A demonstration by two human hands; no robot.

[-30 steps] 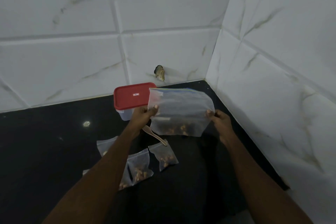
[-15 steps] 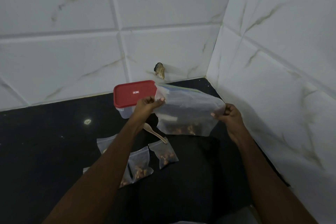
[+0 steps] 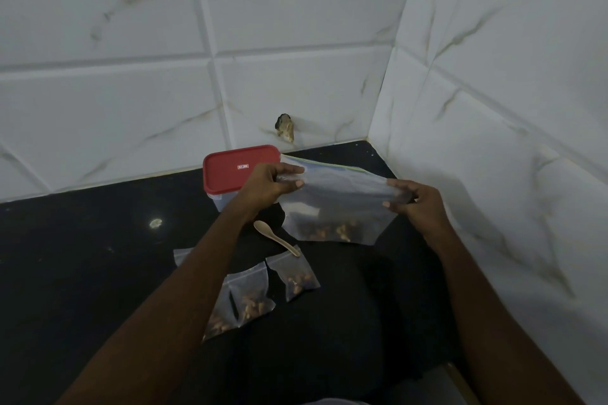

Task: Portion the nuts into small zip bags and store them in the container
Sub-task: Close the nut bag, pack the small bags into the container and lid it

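I hold a large clear zip bag (image 3: 335, 204) above the black counter, with a few nuts (image 3: 332, 231) in its bottom. My left hand (image 3: 268, 186) pinches its left upper edge and my right hand (image 3: 416, 204) grips its right edge, folding the top over. Behind my left hand stands a clear container with a red lid (image 3: 230, 168), closed. Several small zip bags of nuts lie on the counter nearer me: one (image 3: 294, 276) to the right, another (image 3: 250, 297) beside my left forearm, others partly hidden under that arm. A wooden spoon (image 3: 274, 237) lies between them and the large bag.
The black counter (image 3: 82, 256) ends in a corner of white marbled tile walls (image 3: 493, 108) close on the right and behind. A small dark object (image 3: 285, 127) sticks out of the back wall just above the container.
My right hand moved right and a little back, and the large bag's top has tipped over away from me, stretched wider between both hands. The camera view shifted slightly.
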